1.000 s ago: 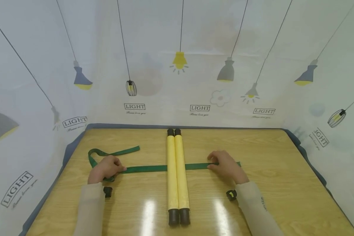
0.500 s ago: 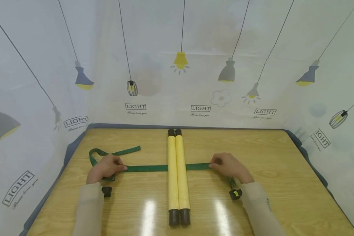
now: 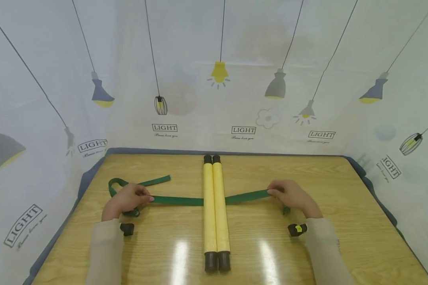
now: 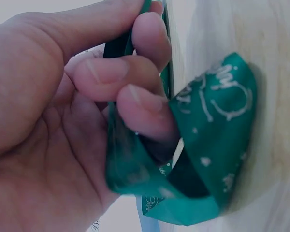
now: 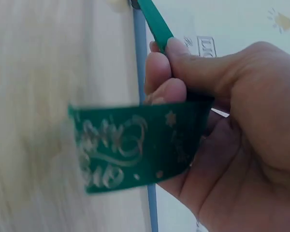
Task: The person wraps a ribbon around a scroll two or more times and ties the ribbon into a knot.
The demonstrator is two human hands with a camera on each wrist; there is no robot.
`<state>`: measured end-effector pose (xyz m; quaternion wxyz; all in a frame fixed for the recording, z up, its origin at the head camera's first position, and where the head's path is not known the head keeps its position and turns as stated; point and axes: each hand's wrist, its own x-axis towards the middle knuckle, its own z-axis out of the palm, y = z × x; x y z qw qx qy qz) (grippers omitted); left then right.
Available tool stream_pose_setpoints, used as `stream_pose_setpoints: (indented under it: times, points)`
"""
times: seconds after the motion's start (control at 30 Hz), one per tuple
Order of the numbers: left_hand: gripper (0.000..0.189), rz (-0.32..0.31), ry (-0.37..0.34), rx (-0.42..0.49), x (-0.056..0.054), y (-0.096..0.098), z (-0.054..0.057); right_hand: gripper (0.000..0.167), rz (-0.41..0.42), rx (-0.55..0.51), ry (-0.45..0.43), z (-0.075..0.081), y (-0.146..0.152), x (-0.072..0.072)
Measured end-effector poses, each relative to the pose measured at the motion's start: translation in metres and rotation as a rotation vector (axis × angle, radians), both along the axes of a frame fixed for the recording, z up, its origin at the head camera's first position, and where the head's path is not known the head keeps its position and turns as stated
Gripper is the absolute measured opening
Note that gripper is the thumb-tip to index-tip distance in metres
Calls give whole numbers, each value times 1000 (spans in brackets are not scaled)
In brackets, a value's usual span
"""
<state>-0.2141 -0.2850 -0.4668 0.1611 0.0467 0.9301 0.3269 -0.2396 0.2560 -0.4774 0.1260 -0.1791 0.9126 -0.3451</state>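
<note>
A green ribbon (image 3: pixel 247 196) passes beneath two yellow rods with dark end caps, the left rod (image 3: pixel 208 206) and the right rod (image 3: pixel 220 206), lying side by side. Left of them, my left hand (image 3: pixel 128 197) pinches the ribbon between thumb and fingers. On the other side my right hand (image 3: pixel 290 194) pinches it near its right end, lifted off the table. Pale printed lettering shows on the ribbon in both wrist views. A ribbon loop (image 4: pixel 217 125) hangs below the left fingers; a short tail (image 5: pixel 130 145) hangs from the right hand.
A wood-grain table (image 3: pixel 178 241) bears everything. Behind and at the sides hangs a white cloth (image 3: pixel 214 107) printed with lamps. The ribbon's left end lies loose beyond the left hand. A small black device sits at each wrist.
My right hand has moved right along the ribbon and risen slightly, lifting the right part at a slant. My left hand still pinches the ribbon and has come up a little. The rods stay put.
</note>
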Motion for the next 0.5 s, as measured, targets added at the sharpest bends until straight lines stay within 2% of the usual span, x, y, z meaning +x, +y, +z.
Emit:
stream_pose_setpoints:
  times: [0.3,0.5]
  points:
    - [19,-41,0,19,0,-5,2,27,-113,39,79,10,27,1]
    - [20,-44,5,11,2,-8,7,34,-196,57,114,14,47,5]
